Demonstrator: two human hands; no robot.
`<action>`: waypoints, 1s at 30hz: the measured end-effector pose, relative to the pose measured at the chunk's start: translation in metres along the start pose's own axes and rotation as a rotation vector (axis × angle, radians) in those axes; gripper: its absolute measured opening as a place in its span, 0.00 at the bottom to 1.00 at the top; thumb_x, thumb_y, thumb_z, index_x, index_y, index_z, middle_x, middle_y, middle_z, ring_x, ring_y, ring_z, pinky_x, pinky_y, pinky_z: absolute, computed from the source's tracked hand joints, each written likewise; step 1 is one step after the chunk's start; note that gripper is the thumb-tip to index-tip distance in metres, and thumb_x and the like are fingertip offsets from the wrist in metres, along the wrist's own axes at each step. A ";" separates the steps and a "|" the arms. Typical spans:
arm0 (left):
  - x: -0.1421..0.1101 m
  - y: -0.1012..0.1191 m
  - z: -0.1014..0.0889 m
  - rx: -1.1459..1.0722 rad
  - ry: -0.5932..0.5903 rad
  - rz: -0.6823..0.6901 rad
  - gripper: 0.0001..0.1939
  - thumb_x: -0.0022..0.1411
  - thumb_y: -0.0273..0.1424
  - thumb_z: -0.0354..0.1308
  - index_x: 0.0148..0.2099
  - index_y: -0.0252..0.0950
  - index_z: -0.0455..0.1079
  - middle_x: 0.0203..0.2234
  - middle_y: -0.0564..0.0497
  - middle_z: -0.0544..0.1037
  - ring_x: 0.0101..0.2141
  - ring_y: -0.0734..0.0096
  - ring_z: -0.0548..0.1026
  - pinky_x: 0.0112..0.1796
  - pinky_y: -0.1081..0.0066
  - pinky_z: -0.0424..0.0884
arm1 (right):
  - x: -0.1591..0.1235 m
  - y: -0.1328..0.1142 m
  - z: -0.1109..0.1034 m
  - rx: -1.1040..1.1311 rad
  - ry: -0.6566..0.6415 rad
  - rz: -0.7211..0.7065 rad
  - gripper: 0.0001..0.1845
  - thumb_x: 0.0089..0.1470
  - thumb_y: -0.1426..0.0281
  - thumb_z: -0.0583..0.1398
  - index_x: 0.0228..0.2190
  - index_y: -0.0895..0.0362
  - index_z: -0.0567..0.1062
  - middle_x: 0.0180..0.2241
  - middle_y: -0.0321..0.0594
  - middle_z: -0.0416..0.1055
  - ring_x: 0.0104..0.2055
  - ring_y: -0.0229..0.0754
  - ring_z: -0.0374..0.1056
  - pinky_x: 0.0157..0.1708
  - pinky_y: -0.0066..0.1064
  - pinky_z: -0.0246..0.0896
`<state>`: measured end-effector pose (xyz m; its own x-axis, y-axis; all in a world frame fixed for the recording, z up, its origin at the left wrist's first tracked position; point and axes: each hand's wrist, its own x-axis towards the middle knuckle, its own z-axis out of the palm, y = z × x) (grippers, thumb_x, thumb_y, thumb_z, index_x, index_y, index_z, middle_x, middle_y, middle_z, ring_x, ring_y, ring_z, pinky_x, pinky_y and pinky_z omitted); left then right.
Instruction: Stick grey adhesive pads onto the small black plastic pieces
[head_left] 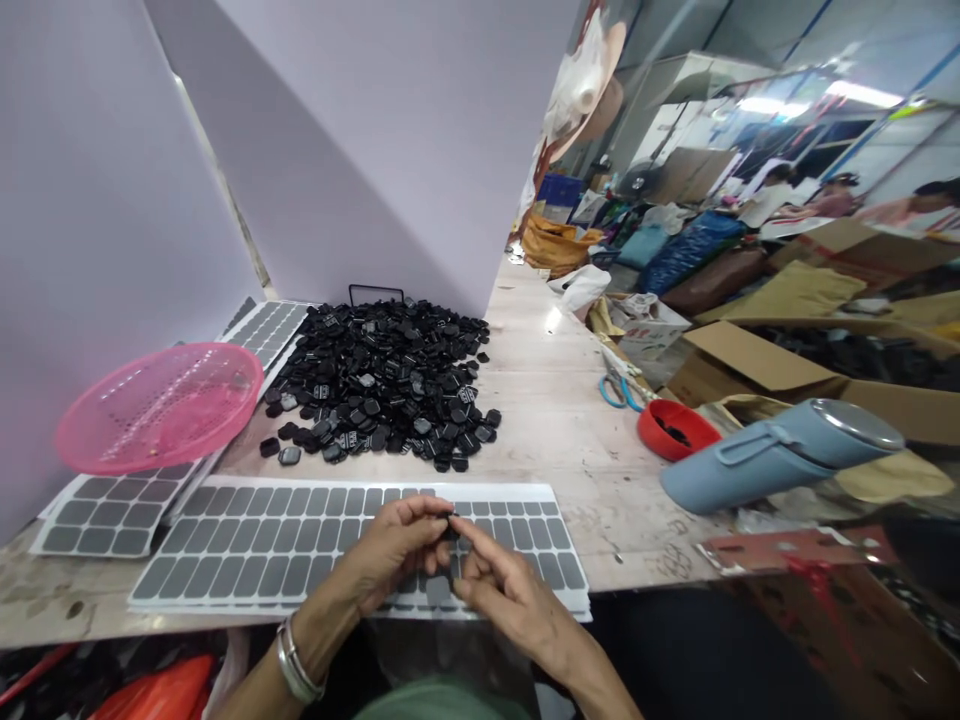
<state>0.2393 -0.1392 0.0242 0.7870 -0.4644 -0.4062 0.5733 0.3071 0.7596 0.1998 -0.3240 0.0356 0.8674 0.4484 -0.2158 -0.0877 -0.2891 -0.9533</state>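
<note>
My left hand (401,545) is closed, pinching a small black plastic piece (451,526) between thumb and fingers. My right hand (502,585) meets it from the other side, index fingertip on the same piece and the other fingers curled. Fingers cover most of the piece. Both hands hover over a white sheet of grey rounded stickers (277,540). Just below the fingers shows a grey rounded patch (437,590); whether it lies on the sheet or is held, I cannot tell. Beyond the sheet is a heap of small black pieces (382,380).
A pink plastic basket (161,405) rests on more sticker sheets (105,515) at the left. To the right are blue-handled scissors (619,390), a red bowl (675,428) and a blue tumbler (772,455). Cardboard boxes (772,360) stand beyond the table edge; several people sit far back.
</note>
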 end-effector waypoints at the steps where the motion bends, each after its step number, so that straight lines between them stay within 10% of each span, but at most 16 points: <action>1: 0.000 -0.001 0.000 0.008 -0.017 -0.018 0.23 0.49 0.35 0.68 0.45 0.29 0.69 0.21 0.49 0.76 0.20 0.77 0.71 0.24 0.77 0.65 | -0.001 0.001 -0.001 0.018 -0.013 -0.002 0.32 0.58 0.68 0.57 0.62 0.48 0.57 0.27 0.31 0.64 0.29 0.36 0.59 0.32 0.30 0.54; 10: -0.004 -0.011 0.002 0.149 -0.062 -0.068 0.28 0.43 0.31 0.72 0.47 0.31 0.69 0.27 0.52 0.76 0.17 0.82 0.69 0.19 0.79 0.63 | -0.006 0.009 -0.005 0.357 -0.219 0.107 0.33 0.51 0.68 0.60 0.60 0.50 0.61 0.26 0.30 0.65 0.17 0.28 0.52 0.17 0.22 0.47; 20: 0.001 -0.006 0.015 0.018 -0.041 0.029 0.25 0.45 0.30 0.71 0.44 0.30 0.66 0.22 0.51 0.76 0.20 0.74 0.75 0.18 0.81 0.64 | -0.008 0.014 -0.005 -0.164 0.515 -0.121 0.16 0.59 0.62 0.56 0.45 0.57 0.74 0.32 0.39 0.72 0.31 0.40 0.68 0.31 0.29 0.63; 30: -0.002 -0.009 0.016 0.029 -0.052 0.016 0.24 0.44 0.29 0.70 0.43 0.30 0.67 0.22 0.52 0.76 0.20 0.74 0.75 0.18 0.80 0.65 | -0.005 0.010 0.002 -0.476 0.521 -0.334 0.12 0.62 0.70 0.52 0.43 0.56 0.72 0.36 0.43 0.74 0.38 0.44 0.71 0.37 0.32 0.65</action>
<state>0.2288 -0.1547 0.0263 0.7830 -0.5019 -0.3674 0.5529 0.2911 0.7807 0.1934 -0.3272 0.0263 0.9395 0.1547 0.3056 0.3357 -0.5934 -0.7315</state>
